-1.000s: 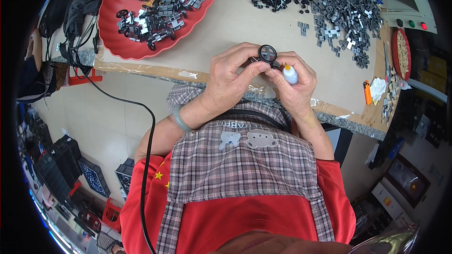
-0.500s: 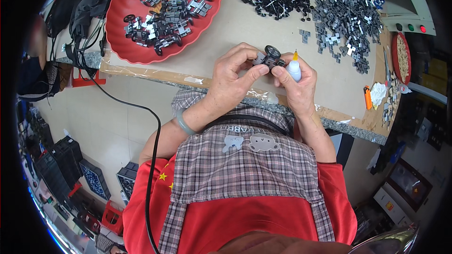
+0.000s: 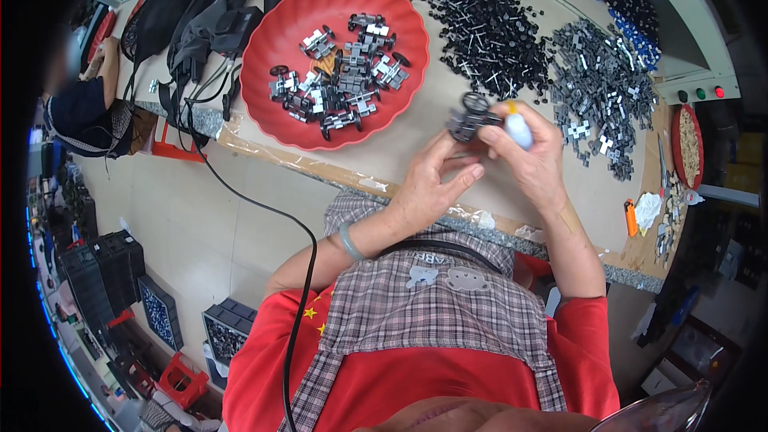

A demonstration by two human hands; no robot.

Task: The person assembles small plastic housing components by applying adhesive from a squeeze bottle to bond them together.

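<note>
A small grey-and-black wheeled piece point(image 3: 466, 124) is held above the bench point(image 3: 600, 212), in front of the person's chest, with its black spoked wheel turned upward. It is pinched at its right end by the thumb and fingers of the right hand point(image 3: 536, 164), by which a pale squeeze bottle point(image 3: 520, 132) with a yellow tip is also grasped, tip pointing up. The left hand point(image 3: 424, 188) is relaxed and unclenched, its thumb spread away from its fingers; these are placed just below the wheeled piece, and whether it is touched by them cannot be told.

To the left, similar wheeled pieces point(image 3: 356, 68) are heaped in a scalloped red tray point(image 3: 276, 36). Beyond the hands, black pins point(image 3: 488, 36) are piled, and beside them to the right loose grey parts point(image 3: 600, 84) are spread. Near the right edge of the bench, an orange tool point(image 3: 631, 218) is laid next to a crumpled white tissue point(image 3: 649, 212). At the far left, black bags point(image 3: 212, 32) are set down beyond the tray.
</note>
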